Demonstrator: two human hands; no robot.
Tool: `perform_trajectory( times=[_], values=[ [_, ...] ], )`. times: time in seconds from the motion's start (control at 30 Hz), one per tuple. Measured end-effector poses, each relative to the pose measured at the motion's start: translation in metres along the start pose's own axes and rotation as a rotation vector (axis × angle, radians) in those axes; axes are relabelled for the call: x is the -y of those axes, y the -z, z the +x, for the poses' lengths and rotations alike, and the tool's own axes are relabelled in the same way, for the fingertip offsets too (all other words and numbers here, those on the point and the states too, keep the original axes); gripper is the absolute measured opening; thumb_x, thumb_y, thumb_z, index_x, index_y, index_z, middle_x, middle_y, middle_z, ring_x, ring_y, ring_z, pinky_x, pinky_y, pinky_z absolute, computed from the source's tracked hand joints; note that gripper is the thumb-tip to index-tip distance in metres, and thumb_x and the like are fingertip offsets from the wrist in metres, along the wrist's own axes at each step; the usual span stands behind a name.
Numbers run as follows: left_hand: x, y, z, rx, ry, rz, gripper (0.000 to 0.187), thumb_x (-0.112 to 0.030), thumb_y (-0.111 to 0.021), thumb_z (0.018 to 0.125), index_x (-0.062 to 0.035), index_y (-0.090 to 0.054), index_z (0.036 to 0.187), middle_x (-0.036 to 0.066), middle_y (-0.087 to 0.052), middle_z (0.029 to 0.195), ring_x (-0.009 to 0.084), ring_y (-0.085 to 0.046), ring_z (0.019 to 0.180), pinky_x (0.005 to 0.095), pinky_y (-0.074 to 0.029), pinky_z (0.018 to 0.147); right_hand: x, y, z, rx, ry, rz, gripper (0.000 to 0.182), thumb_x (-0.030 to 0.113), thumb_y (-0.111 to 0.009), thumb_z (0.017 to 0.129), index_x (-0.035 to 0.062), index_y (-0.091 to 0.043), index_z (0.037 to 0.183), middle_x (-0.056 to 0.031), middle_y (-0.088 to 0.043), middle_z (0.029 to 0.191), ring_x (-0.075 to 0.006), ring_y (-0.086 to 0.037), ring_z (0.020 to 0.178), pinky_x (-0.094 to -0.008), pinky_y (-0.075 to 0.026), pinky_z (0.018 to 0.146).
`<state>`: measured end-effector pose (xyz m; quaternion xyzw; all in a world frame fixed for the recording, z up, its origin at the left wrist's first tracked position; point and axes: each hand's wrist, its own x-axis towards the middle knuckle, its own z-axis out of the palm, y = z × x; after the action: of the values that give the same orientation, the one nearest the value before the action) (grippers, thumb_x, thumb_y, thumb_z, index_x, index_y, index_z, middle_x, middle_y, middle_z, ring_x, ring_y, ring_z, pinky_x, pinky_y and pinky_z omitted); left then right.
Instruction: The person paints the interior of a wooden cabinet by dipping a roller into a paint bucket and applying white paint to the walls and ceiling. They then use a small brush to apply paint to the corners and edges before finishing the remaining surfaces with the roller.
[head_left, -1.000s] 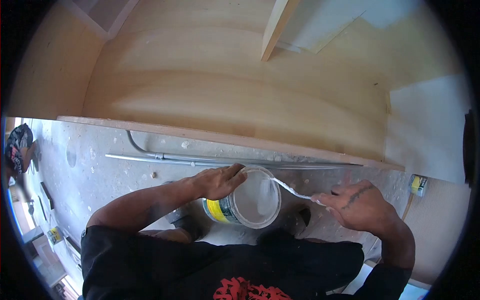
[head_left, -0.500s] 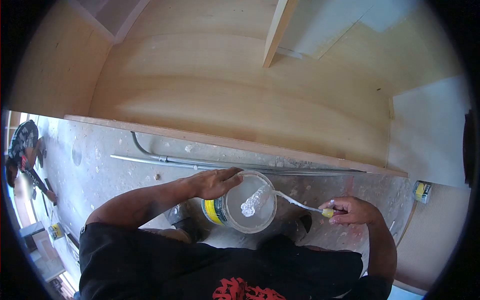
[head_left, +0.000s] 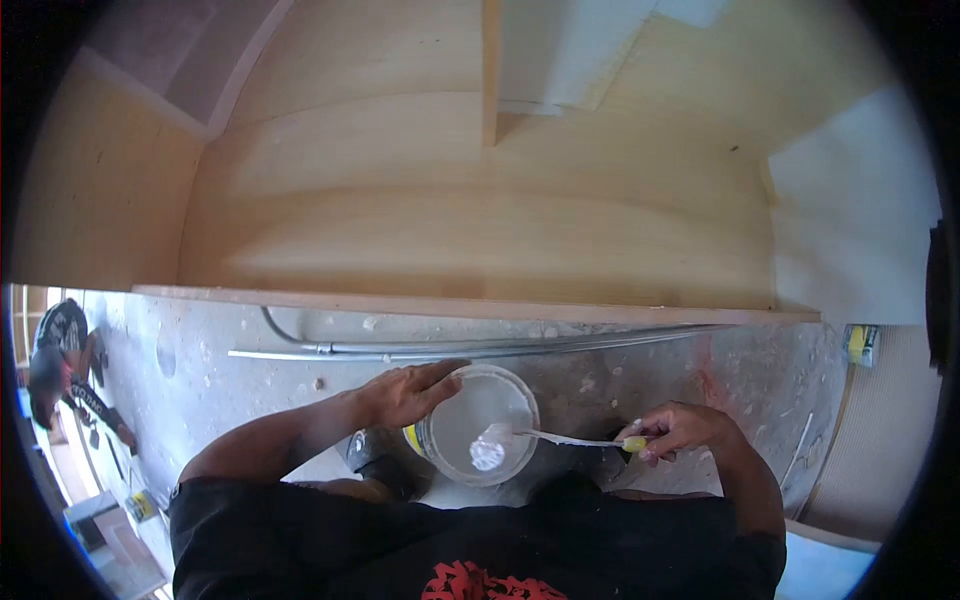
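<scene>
The right hand point(head_left: 680, 430) is closed on the yellow handle of a paint roller point(head_left: 490, 448). Its fluffy end is coated white and sits inside the mouth of the bucket point(head_left: 529, 400). Pale stuff shows in there; how deep, one cannot tell. The left hand point(head_left: 405, 395) rests on the rim; its grip is unclear. Beyond, the wood panel point(head_left: 400, 230) is tan, with a white part point(head_left: 850, 220) at the right.
</scene>
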<state>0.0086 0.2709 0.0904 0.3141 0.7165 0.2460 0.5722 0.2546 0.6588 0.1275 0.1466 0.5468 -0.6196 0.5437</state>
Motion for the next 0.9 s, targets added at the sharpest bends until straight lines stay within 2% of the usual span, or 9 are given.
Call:
perform_trajectory(
  times=[0.17,0.27,0.37,0.43,0.57,0.77,0.9],
  values=[
    [0.003,0.002,0.003,0.016,0.034,0.037,0.066,-0.056,-0.031,0.108,-0.0116,-0.036,0.157,0.026,-0.055,0.144,0.0402,-0.053,0.135,0.0492,-0.040,0.115,-0.004,0.000,0.002,0.074,-0.007,0.112,0.052,0.017,-0.074,0.094,0.0071,-0.060,0.143,-0.0002,-0.064,0.084,-0.0069,-0.054,0.063,-0.0232,-0.044,0.058],
    [0.003,0.002,0.001,0.035,0.017,0.017,0.067,-0.057,-0.031,0.108,-0.0117,-0.036,0.157,0.026,-0.056,0.143,0.0403,-0.053,0.135,0.0490,-0.039,0.115,-0.002,-0.003,0.001,0.062,0.039,0.098,0.051,0.017,-0.073,0.095,0.0065,-0.059,0.143,-0.0001,-0.064,0.086,-0.0064,-0.054,0.063,-0.0231,-0.044,0.058],
    [0.002,0.000,0.001,0.071,0.064,-0.008,0.068,-0.057,-0.031,0.107,-0.0115,-0.037,0.156,0.027,-0.056,0.143,0.0400,-0.053,0.135,0.0490,-0.040,0.115,0.002,-0.002,0.000,0.041,-0.030,0.005,0.051,0.016,-0.072,0.096,0.0063,-0.058,0.144,0.0004,-0.064,0.086,-0.0059,-0.053,0.063,-0.0230,-0.044,0.057],
    [-0.002,0.004,0.000,0.086,0.093,-0.002,0.067,-0.057,-0.031,0.107,-0.0112,-0.039,0.156,0.026,-0.053,0.146,0.0406,-0.053,0.135,0.0488,-0.039,0.115,-0.005,0.004,0.005,0.097,-0.006,0.057,0.051,0.016,-0.072,0.096,0.0067,-0.058,0.144,0.0004,-0.064,0.086,-0.0058,-0.053,0.063,-0.0229,-0.043,0.057],
    [-0.007,0.014,-0.003,0.077,0.019,0.068,0.066,-0.056,-0.033,0.107,-0.0121,-0.039,0.156,0.025,-0.051,0.149,0.0416,-0.052,0.136,0.0493,-0.038,0.116,-0.008,0.010,0.011,0.213,0.051,0.071,0.053,0.026,-0.073,0.096,0.0115,-0.058,0.145,0.0016,-0.065,0.086,-0.0062,-0.054,0.064,-0.0234,-0.044,0.058],
    [-0.010,0.011,-0.002,0.092,0.019,0.122,0.065,-0.056,-0.034,0.107,-0.0131,-0.040,0.155,0.022,-0.049,0.152,0.0403,-0.049,0.138,0.0498,-0.038,0.118,0.009,0.003,0.008,0.159,-0.021,-0.021,0.051,0.023,-0.071,0.098,0.0110,-0.057,0.146,0.0005,-0.064,0.083,-0.0061,-0.053,0.062,-0.0230,-0.043,0.057],
    [0.000,0.008,-0.001,0.092,-0.016,0.146,0.066,-0.057,-0.033,0.107,-0.0129,-0.040,0.154,0.020,-0.048,0.153,0.0392,-0.048,0.139,0.0495,-0.038,0.118,0.010,0.004,0.007,0.216,-0.013,-0.017,0.051,0.026,-0.071,0.098,0.0123,-0.057,0.146,0.0011,-0.065,0.085,-0.0056,-0.053,0.063,-0.0230,-0.043,0.057]
  ],
)
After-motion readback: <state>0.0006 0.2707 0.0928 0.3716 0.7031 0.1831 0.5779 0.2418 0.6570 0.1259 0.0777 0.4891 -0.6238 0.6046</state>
